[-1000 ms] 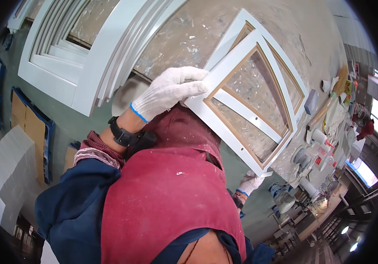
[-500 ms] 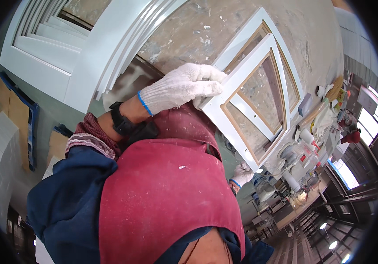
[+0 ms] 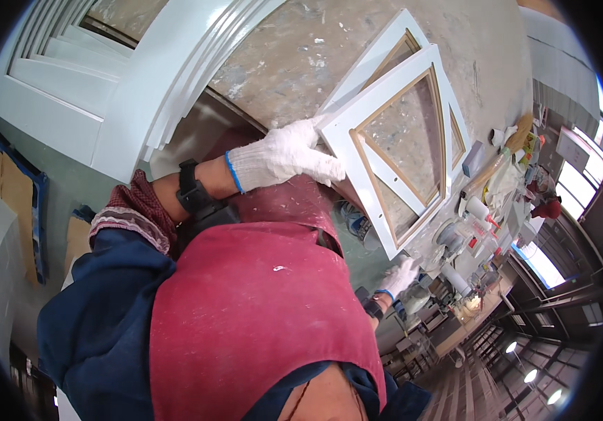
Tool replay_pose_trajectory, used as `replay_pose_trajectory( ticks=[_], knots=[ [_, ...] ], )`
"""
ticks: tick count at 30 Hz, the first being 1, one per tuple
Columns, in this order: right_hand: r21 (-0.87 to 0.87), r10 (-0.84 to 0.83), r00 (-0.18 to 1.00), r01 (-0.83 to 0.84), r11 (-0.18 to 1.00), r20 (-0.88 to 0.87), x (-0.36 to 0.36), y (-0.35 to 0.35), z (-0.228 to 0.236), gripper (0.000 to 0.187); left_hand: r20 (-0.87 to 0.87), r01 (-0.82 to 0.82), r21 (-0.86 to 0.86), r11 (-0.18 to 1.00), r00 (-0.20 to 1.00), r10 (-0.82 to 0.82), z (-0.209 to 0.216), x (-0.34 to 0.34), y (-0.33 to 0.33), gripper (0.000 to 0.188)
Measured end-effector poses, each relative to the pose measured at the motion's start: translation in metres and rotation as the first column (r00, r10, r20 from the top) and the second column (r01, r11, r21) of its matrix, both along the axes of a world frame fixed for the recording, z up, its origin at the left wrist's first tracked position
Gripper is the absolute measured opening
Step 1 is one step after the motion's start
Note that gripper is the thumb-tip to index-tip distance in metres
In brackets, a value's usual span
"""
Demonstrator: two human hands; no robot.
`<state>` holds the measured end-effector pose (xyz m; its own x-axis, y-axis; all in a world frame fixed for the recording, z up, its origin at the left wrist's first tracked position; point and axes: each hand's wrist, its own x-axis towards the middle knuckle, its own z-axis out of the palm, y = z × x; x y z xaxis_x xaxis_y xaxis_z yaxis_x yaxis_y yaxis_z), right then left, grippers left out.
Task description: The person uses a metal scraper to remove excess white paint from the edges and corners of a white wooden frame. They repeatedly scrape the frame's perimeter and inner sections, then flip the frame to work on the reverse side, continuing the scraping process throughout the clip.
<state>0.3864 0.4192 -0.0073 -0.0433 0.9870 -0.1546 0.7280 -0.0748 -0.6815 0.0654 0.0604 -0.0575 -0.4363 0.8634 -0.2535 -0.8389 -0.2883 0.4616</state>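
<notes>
A white frame (image 3: 379,216) with tan inner edges and a slanting crossbar leans over a second white frame (image 3: 353,64) behind it. My left hand (image 3: 277,158), in a white knit glove with a blue cuff, is at the upper frame's left corner. Its thumb lies along the frame's edge, while the other fingers are partly hidden at the corner, seemingly gripping it. Just below the frame's near corner is my gloved right hand (image 3: 398,277), small in view. Its fingers are stretched out and seem slightly apart from the frame.
Several larger white frames (image 3: 136,84) are stacked at the upper left on the stained tabletop (image 3: 273,67). Bottles, tools and cloths crowd the right side, including a white bottle (image 3: 456,279). Brown boards with blue edges (image 3: 17,196) stand at far left.
The upper frame has shifted left and slightly up over the other. My left thumb has spread away from its fingers. My right hand has moved right and loosened from the near corner.
</notes>
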Motion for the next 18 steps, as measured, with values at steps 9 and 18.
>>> replay_pose_trajectory(
  ticks=[9,18],
  knots=[
    [0.218,0.852,0.285,-0.954,0.206,0.44,-0.225,-0.083,0.082,0.027,-0.133,0.098,-0.083,0.992,0.985,-0.109,0.012,0.004,0.007,0.061],
    [0.228,0.672,-0.119,-0.886,-0.404,0.731,-0.399,-0.097,0.037,0.021,0.025,0.02,-0.042,0.999,1.0,-0.019,-0.021,0.024,0.018,0.058]
  ],
)
